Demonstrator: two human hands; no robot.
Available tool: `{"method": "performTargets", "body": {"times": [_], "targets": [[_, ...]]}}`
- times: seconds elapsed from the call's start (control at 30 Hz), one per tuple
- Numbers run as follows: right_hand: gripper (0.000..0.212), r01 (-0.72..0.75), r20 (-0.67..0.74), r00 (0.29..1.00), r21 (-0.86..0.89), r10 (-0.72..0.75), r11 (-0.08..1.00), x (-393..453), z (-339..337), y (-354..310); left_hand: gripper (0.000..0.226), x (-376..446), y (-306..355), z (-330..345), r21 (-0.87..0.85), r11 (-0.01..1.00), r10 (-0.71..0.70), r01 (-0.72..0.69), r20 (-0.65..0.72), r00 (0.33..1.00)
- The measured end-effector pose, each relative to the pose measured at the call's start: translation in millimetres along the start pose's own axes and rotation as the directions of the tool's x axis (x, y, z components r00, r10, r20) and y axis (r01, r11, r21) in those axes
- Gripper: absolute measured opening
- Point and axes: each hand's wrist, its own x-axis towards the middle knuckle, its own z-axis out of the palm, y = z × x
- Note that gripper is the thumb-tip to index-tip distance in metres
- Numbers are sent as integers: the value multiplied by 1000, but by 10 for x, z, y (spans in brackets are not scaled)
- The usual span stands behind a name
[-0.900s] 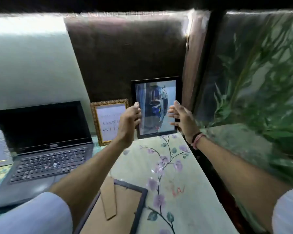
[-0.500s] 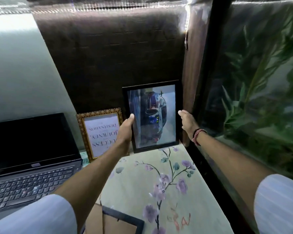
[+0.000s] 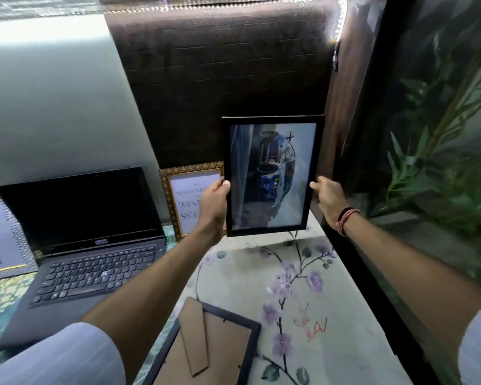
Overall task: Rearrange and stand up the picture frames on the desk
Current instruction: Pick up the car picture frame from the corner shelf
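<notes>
A black-framed picture (image 3: 272,176) is held upright in the air, a little above the back of the desk. My left hand (image 3: 214,200) grips its left edge and my right hand (image 3: 329,200) grips its right edge. Behind my left hand a gold-framed text print (image 3: 189,190) stands upside down against the dark wall panel. Another black frame (image 3: 206,348) lies face down at the front of the desk, its cardboard stand showing. A silver-edged frame (image 3: 0,234) stands at the far left, partly cut off.
An open black laptop (image 3: 89,245) sits left of the frames. The desk carries a floral cloth (image 3: 303,287). A dark panel (image 3: 228,79) rises behind, and a glass pane with green plants (image 3: 439,162) bounds the right side.
Both hands closed on the black frame's side edges and lifted it off the desk, bringing it slightly toward me. The view shifted, showing the laptop and the face-down frame more fully.
</notes>
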Motion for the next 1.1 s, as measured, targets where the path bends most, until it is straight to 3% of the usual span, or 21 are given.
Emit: {"method": "performTargets", "body": {"times": [0.27,0.43,0.53,0.63,0.7,0.8,0.87,0.93,1.0,1.03,1.1], "targets": [[38,25,84,996,-57,-21,998,-1372,715,-438,23,-943,193,-1422,-80,996,19,-35,-199,980],[26,70,194,980,-140,-42,988,-2609,1533,-565,8,-1837,277,-2762,-146,985,64,-92,-186,981],[21,142,311,948,-249,-59,958,-3281,2079,-655,20,-2345,351,-3457,-203,975,61,-90,-144,988],[41,193,397,917,-376,-31,906,-3729,2588,-651,26,-2752,358,-4034,-214,975,15,-56,-192,981],[44,229,416,909,-449,-25,864,-4106,2983,-740,25,-2967,337,-4397,-210,977,-11,-36,-219,976],[29,300,492,870,-485,-27,821,-4415,3451,-796,14,-3129,264,-4861,-254,967,-42,-24,-248,968],[34,322,459,886,-504,-67,802,-4472,3722,-723,13,-3155,199,-5149,-324,946,-110,12,-288,951],[60,293,357,928,-526,-105,798,-4497,3858,-597,15,-3149,114,-5363,-439,897,-204,51,-310,929],[71,248,211,966,-617,-147,746,-4512,3935,-361,17,-3096,-5,-5558,-577,814,-305,74,-315,899],[70,173,140,984,-613,-109,771,-4533,3944,-217,18,-3065,-60,-5619,-640,763,-359,85,-311,880],[59,-9,145,986,-446,83,895,-4611,4067,70,20,-2947,-161,-5749,-734,673,-431,86,-296,852]]}}
